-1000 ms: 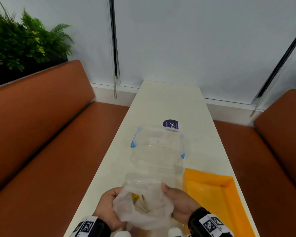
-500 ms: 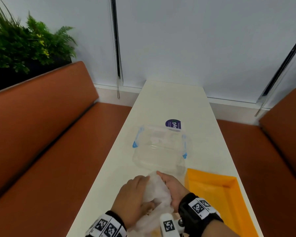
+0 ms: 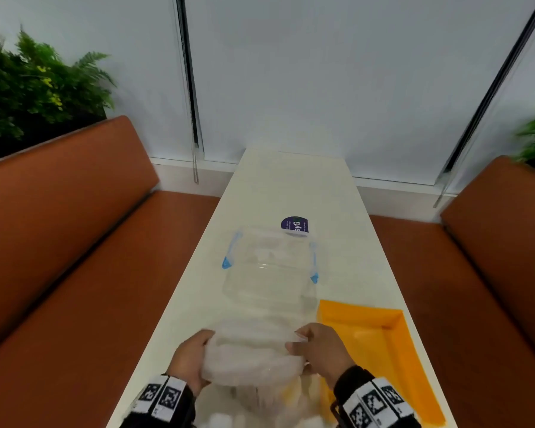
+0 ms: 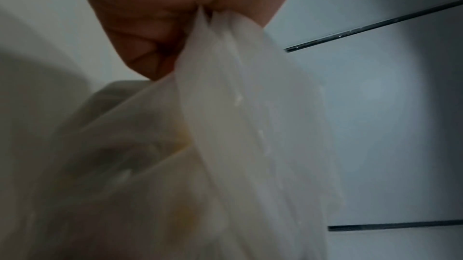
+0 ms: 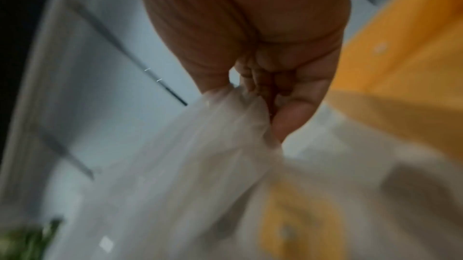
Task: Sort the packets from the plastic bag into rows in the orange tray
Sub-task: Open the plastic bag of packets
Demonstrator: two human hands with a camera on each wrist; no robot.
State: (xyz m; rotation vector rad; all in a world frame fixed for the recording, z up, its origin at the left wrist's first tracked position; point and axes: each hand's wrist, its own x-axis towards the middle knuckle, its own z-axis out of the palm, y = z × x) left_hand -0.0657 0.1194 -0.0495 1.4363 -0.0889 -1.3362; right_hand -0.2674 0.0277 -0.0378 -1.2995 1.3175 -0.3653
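Observation:
A translucent white plastic bag (image 3: 254, 356) is held up over the near end of the table, stretched between both hands. My left hand (image 3: 189, 359) grips its left edge; the left wrist view shows the plastic bag (image 4: 238, 125) pinched in curled fingers (image 4: 140, 46). My right hand (image 3: 317, 347) pinches the right edge, and the right wrist view shows the bag (image 5: 200, 165) bunched between thumb and fingers (image 5: 288, 109). Blurred white and yellow packets (image 3: 291, 396) show below the bag. The orange tray (image 3: 393, 329) lies to the right with nothing visible in it.
A clear plastic container (image 3: 269, 264) with blue clips and a purple label stands just beyond the bag on the white table (image 3: 291, 186). Brown benches (image 3: 74, 242) run along both sides. Plants (image 3: 34, 88) sit behind the backrests.
The hands have moved apart and spread the bag wide; half a second ago they were close together over the bunched bag. The bag is now lifted, with packets blurred beneath it.

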